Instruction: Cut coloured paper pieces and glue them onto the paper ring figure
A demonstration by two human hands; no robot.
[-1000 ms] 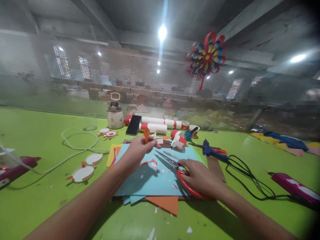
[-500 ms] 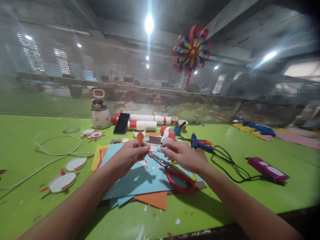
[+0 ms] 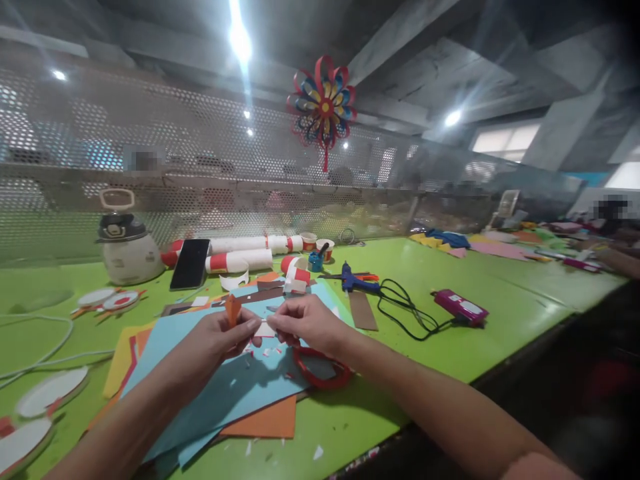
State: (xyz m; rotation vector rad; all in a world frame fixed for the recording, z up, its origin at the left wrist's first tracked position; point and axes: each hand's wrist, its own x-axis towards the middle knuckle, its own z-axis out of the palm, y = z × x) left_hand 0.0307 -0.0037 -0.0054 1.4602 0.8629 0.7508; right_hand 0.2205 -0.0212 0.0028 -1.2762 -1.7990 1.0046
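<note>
My left hand (image 3: 213, 337) is closed, with an orange paper piece (image 3: 233, 309) standing up between its fingers and a small white paper piece (image 3: 265, 329) at its fingertips. My right hand (image 3: 310, 321) pinches the other edge of that white piece, so the two hands nearly meet. Under them lies a light blue sheet (image 3: 185, 363) with red and white scraps (image 3: 250, 353) on it. Large scissors with a red handle loop (image 3: 327, 381) rest beneath my right wrist; the hand hides most of their blades and the yellow handle.
A blue glue gun (image 3: 356, 280) and a purple box on a cord (image 3: 459, 307) lie to the right. Behind stand a white bottle (image 3: 131, 257), a black phone (image 3: 191, 264) and white paper rolls (image 3: 243, 261). White discs (image 3: 53, 392) lie left. A paper flower (image 3: 325, 107) hangs above.
My right hand has moved in from just beside the white paper piece and now pinches it. My left hand keeps its hold. The view has swung to the right.
</note>
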